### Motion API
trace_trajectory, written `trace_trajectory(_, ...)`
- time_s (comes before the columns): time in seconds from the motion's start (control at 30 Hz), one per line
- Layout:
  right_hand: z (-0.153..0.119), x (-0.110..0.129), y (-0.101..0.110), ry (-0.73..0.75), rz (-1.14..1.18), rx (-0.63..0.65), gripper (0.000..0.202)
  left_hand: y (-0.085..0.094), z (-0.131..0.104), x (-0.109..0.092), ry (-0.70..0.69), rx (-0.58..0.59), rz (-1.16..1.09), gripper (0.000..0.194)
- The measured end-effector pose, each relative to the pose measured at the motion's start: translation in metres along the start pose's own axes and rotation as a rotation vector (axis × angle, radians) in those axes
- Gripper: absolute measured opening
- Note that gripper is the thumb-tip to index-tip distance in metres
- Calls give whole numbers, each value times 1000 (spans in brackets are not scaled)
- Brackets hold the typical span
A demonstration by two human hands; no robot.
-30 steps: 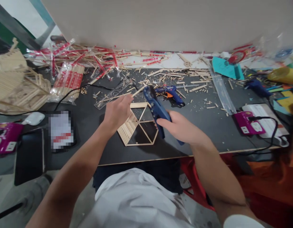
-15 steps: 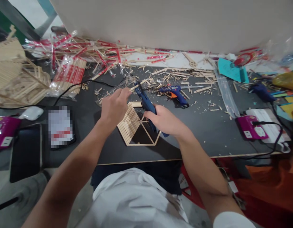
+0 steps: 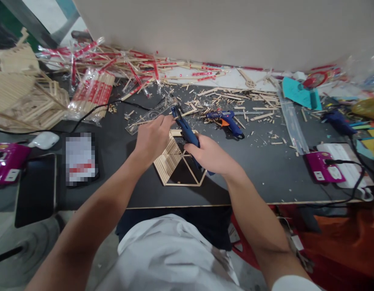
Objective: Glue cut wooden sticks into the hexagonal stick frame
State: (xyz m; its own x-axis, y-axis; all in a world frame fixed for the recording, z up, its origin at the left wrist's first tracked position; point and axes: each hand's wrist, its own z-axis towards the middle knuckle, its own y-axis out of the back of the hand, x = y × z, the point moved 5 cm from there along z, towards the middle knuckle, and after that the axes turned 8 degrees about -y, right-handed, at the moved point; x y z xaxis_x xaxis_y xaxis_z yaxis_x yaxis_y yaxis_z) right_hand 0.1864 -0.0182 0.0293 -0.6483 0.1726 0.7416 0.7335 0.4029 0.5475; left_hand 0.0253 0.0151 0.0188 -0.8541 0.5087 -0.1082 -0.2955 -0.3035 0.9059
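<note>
We have our right hand (image 3: pixel 209 152) closed round a blue hand tool (image 3: pixel 188 133), its head beside our left hand (image 3: pixel 154 135), whose bunched fingers' hold we cannot tell, over the hexagonal stick frame (image 3: pixel 166 163) near the bench's (image 3: pixel 250 188) front edge.

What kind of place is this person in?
It looks like a craft workspace, though whether at home or school I can't tell. The dark grey table holds a blue glue gun with an orange trigger, a pale wooden-stick hexagonal frame and clear plastic packs of wooden sticks with red wrapping.
</note>
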Motion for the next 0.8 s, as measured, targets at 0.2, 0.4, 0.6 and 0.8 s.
trace_trajectory(0.2,1,-2,0,9,2,4,14,0,0,-1,-16,12,21,43)
trace_trajectory(0.4,3,-4,0,-8,-5,-5,11,0,1,-5,-54,-9,66,42)
trace_trajectory(0.6,1,-2,1,-11,-48,3,12,0,1,-5,-26,6,47,42)
trace_trajectory(0.8,0,-1,0,3,-68,8,11,-1,0,-5,-27,8,39,44)
